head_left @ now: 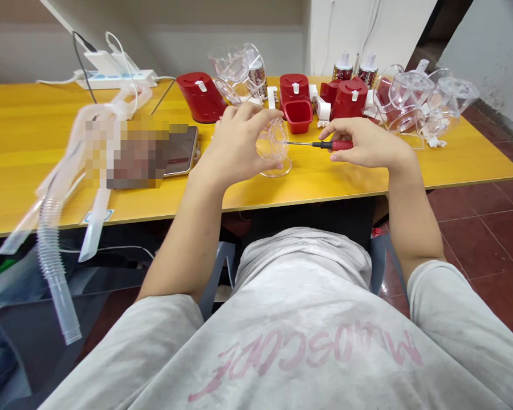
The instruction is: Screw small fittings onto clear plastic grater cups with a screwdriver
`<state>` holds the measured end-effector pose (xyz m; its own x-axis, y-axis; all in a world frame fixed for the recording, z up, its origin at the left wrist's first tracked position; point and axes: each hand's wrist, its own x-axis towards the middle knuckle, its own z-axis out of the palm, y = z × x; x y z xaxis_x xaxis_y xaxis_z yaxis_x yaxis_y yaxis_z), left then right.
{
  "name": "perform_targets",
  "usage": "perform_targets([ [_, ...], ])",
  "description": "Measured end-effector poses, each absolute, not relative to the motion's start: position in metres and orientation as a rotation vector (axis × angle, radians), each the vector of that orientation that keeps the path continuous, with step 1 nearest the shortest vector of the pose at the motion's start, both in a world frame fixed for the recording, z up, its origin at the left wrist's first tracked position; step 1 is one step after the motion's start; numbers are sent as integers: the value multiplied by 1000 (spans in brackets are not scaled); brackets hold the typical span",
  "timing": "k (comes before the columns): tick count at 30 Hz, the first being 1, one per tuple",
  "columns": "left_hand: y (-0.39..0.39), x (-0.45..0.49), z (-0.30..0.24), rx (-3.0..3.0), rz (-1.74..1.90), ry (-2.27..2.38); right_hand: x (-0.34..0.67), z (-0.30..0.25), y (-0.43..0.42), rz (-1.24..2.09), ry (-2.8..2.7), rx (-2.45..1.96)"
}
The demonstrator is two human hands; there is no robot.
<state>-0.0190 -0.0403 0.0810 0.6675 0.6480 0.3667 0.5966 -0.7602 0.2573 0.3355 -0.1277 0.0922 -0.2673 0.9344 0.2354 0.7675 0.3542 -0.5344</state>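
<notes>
Left hand: your left hand [235, 139] is closed around the clear plastic part [277, 139], with the thumb on the near side and the fingers over its far side.
Right hand: your right hand [363, 142] pinches the handle of the screwdriver [341, 146] between thumb and fingers.
Screwdriver: it lies almost level, and its shaft points left into the clear plastic part; whether the tip sits on a screw, you cannot tell from this view.
Clear plastic part: it is above the near half of the desk [325, 185], between your two hands, with a round rim turned down.
Red pieces: along the far side you have a left red housing [200, 99], a middle red housing [294, 85] and a right red housing [349, 99]; a red cup [299, 117] is just before the middle one, its opening upward.
Far right: a group of clear parts [410, 88] is piled together there, beside the right red housing.
Far left: the power strip [119, 80] carries white plugs and cables.
Left side: pale tubes [53, 222] reach past the near edge, and a dark flat device [183, 149] lies beside them, partly blurred.
</notes>
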Motion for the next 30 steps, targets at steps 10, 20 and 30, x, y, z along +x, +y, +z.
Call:
perform_targets([
  [10, -47, -16, 87, 2717, 644, 1076, 335, 100, -128, 440, -2287, -1640],
  [20, -44, -17, 84, 2751, 644, 1077, 346, 99, -127, 502, -2255, -1602],
  [30, -44, -18, 86, 2721, 611, 1059, 354, 88, -115, 561, -2229, -1510],
])
